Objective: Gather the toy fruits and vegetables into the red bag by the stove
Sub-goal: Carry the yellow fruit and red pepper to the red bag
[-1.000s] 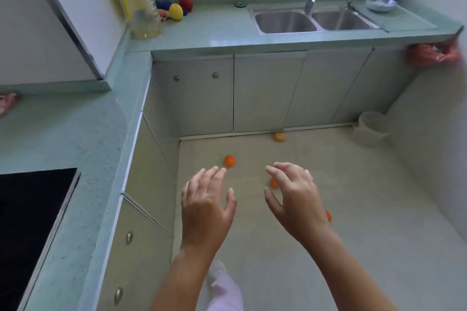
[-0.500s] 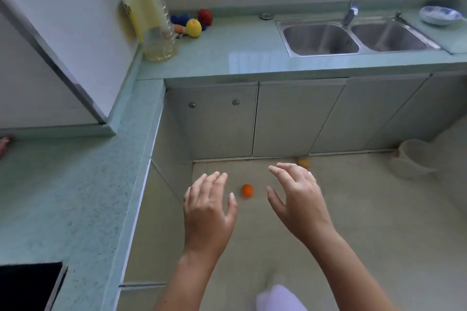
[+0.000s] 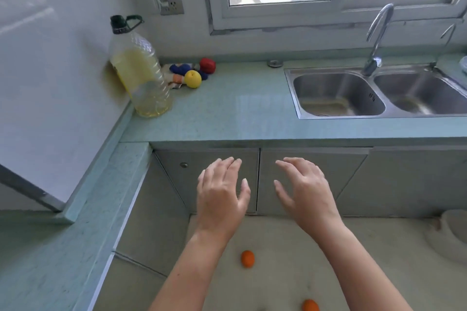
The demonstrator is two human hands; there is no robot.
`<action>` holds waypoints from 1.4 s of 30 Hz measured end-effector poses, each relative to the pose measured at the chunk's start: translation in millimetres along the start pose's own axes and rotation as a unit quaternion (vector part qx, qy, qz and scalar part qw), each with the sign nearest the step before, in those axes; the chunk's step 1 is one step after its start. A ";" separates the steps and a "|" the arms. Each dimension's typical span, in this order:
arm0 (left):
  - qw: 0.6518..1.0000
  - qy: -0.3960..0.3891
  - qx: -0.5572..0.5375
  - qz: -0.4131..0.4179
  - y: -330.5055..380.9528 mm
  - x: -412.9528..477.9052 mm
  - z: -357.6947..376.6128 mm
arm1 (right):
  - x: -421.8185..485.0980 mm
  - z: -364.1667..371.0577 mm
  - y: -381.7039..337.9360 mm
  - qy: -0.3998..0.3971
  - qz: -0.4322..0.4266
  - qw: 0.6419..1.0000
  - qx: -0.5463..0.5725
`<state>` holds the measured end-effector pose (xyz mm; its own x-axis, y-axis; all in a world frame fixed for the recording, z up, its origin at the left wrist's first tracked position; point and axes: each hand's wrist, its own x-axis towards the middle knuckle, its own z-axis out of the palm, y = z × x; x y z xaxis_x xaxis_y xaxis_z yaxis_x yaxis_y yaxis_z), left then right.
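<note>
Hands hang in front of the cabinet doors: my left hand and right hand both spread, each grip apart and holding nothing. Below them on the floor lies an orange toy fruit, with a second orange one near the bottom edge. The other toys (a yellow fruit, a red one, some blue pieces) sit clustered on the table just beside the oil bottle, well apart from the sink.
</note>
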<state>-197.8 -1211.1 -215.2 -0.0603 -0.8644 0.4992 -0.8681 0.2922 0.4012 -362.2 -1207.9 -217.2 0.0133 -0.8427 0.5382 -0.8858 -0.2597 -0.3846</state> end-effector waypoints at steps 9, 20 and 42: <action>0.998 -0.020 0.041 -0.047 -44.2 55.9 40.4 | 83.4 54.7 25.1 -0.023 -0.033 0.999 0.030; 0.997 -0.033 0.020 -0.074 -148.0 178.9 96.0 | 216.2 167.1 27.5 -0.061 -0.053 0.997 0.013; 0.995 -0.061 -0.025 -0.075 -325.5 426.0 179.1 | 475.6 363.3 16.6 -0.107 -0.065 0.992 0.005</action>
<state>-29.1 -1747.8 -270.6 0.0071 -0.9421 0.3353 -0.8460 0.1731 0.5043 -202.0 -1784.3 -240.1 0.2260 -0.8823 0.4129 -0.8656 -0.3763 -0.3304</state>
